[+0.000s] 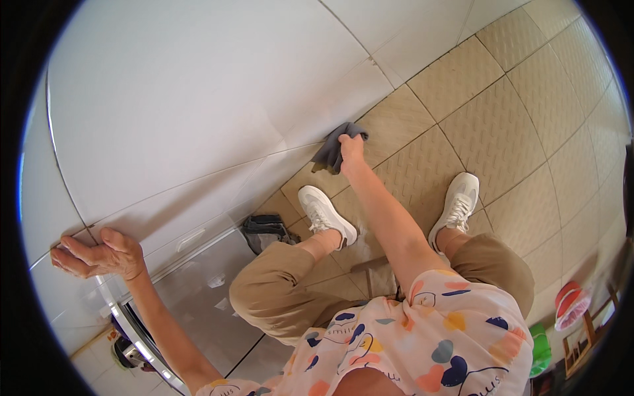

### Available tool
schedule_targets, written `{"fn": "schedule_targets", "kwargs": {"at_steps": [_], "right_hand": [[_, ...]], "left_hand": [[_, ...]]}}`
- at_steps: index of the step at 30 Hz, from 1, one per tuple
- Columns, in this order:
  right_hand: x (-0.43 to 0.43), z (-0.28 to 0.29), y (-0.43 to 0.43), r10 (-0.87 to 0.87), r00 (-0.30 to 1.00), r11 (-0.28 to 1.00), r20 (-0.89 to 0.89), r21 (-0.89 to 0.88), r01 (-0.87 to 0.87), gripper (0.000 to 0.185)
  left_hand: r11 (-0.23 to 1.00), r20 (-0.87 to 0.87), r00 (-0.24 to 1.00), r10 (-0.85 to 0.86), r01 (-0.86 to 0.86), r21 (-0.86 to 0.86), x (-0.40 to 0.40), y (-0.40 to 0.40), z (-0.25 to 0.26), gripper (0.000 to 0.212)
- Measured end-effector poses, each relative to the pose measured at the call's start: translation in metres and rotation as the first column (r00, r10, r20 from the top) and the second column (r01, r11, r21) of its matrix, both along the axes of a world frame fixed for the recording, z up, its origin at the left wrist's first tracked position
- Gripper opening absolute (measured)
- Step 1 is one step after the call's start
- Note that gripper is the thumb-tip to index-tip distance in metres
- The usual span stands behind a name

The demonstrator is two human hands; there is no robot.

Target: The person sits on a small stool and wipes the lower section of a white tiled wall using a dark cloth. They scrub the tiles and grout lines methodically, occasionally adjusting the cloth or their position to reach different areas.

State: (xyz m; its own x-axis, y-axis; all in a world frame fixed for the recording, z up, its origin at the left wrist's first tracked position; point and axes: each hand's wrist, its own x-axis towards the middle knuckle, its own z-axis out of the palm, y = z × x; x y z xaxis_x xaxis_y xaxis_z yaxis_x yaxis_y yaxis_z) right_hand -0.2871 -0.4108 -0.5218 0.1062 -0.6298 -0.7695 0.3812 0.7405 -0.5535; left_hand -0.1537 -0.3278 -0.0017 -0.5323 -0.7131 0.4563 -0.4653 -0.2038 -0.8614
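Note:
My right hand (352, 151) grips a grey cloth (333, 148) low down, where the white tiled wall (198, 109) meets the tan floor tiles. Part of the cloth hangs below the fingers towards the floor. At the left, my left hand (101, 255) holds nothing; its fingers are bent and apart, and it rests at the wall's tile joint, near a metal-edged frame. Whether the palm presses on the wall is hard to tell.
My white shoes (327, 215) stand apart on the floor tiles (475, 114). Folded dark fabric (265, 230) lies by the wall, beside a grey panel (198, 292). A low stool (379, 277) is partly visible beneath me. A red basin (569, 302) and a green item (540, 349) are at the right.

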Motion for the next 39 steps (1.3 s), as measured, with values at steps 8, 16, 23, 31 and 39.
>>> {"fn": "schedule_targets", "kwargs": {"at_steps": [8,16,23,31,39], "right_hand": [[-0.067,0.006,-0.094,-0.241,0.964,0.963,0.114,-0.092,0.252,0.025],[-0.074,0.0,-0.081,-0.207,0.942,0.978,0.263,0.082,0.192,0.023],[-0.06,0.003,-0.048,-0.011,0.992,0.991,0.125,0.133,-0.006,0.025],[-0.06,0.025,-0.087,-0.243,0.96,0.969,0.141,-0.014,0.248,0.026],[0.067,-0.004,0.087,0.075,0.949,0.896,0.305,0.396,-0.198,0.026]], "left_hand": [[1.0,0.001,1.0,0.006,-0.006,-0.029,0.008,0.009,0.002,0.059],[0.999,-0.021,0.998,0.051,-0.051,-0.002,0.005,0.015,-0.002,0.061],[0.999,-0.034,0.999,0.036,-0.035,0.028,0.002,0.01,0.003,0.062],[0.999,-0.078,0.996,0.032,-0.029,0.038,0.01,0.018,0.001,0.063],[0.997,-0.048,0.997,0.056,-0.054,0.046,0.021,0.022,0.002,0.067]]}}
